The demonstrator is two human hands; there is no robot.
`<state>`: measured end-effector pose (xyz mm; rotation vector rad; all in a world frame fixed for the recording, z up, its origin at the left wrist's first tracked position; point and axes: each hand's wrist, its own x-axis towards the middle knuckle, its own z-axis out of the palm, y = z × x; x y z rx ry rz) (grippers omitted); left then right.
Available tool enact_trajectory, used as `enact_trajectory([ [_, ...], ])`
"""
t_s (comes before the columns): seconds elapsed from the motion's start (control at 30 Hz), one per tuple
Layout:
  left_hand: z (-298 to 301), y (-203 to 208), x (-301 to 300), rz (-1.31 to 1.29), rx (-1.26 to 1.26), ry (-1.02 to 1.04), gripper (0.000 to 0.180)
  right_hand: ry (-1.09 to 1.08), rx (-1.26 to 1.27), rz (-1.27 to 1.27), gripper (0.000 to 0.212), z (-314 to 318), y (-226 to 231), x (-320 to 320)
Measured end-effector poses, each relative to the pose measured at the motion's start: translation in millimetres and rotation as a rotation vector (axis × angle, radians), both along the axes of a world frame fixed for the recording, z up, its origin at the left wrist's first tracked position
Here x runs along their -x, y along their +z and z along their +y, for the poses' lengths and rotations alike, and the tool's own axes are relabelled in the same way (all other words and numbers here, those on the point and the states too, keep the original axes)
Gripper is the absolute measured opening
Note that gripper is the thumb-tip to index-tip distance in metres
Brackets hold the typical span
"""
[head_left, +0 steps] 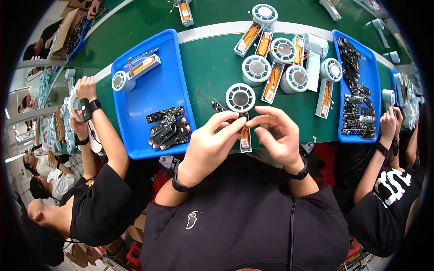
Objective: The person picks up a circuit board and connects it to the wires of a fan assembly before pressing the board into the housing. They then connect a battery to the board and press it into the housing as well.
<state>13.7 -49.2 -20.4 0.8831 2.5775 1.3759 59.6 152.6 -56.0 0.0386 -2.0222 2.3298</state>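
Assembly apparently partway: orange battery (245, 135) already in open handle (246, 150) beneath fingertips (235, 127), fan head (241, 98) just beyond, mostly hidden dark part (231, 120) seemingly in pinch of left hand (210, 142), right hand (281, 139) unclenched with contact unclear, closing of handle presumably outstanding.

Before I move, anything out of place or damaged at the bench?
One oddity: a fan unit lies in the left blue tray, sharing it with loose circuit boards, whereas several similar units are grouped on the green table. May be deliberate. No spill or obvious damage shows.
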Motion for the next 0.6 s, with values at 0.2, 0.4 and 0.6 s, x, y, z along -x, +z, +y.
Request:
enact_trajectory([
  [0.2, 6.0, 20.3, 20.2, -0.874, -0.091, 0.046, 0.042, 0.299, -0.362, -0.019, 0.023, 23.1, 19.5, 12.0],
  [0.4, 7.8, 41.1, 11.7, -0.324, 0.106, -0.134, 0.041, 0.437, -0.421, -0.197, 0.016, 20.3, 25.3, 18.7],
  [0.6, 20.5, 6.7, 50.4, 0.419, 0.275, -0.489, 0.031, 0.64, -0.61, 0.001, 0.019, 34.3, 40.4, 23.7],
])
